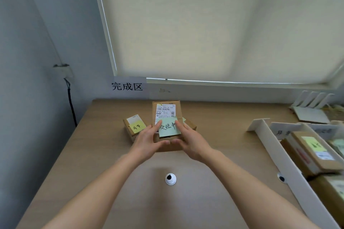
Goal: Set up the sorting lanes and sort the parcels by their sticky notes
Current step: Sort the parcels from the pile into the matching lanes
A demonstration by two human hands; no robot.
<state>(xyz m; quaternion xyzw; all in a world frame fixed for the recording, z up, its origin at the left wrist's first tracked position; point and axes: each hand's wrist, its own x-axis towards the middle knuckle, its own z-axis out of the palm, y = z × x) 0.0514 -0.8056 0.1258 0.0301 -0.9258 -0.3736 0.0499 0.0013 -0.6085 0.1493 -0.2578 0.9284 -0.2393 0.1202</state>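
Observation:
I hold a brown cardboard parcel (165,109) upright and tilted above the middle of the table, with a white shipping label on top and a green sticky note (169,127) with handwriting on its face. My left hand (149,138) grips its left edge, thumb on the note. My right hand (189,138) grips the right edge, thumb also on the note. Another parcel lies partly hidden under it (191,126). To the left lies a smaller parcel (133,126) bearing a yellow sticky note (137,126).
White lane dividers (275,147) run along the right side, with labelled parcels (312,152) lying between them. Spare dividers (312,100) lean at the back right. A printed sign (127,87) hangs on the back wall. A small white round device (170,179) sits on the table (104,154).

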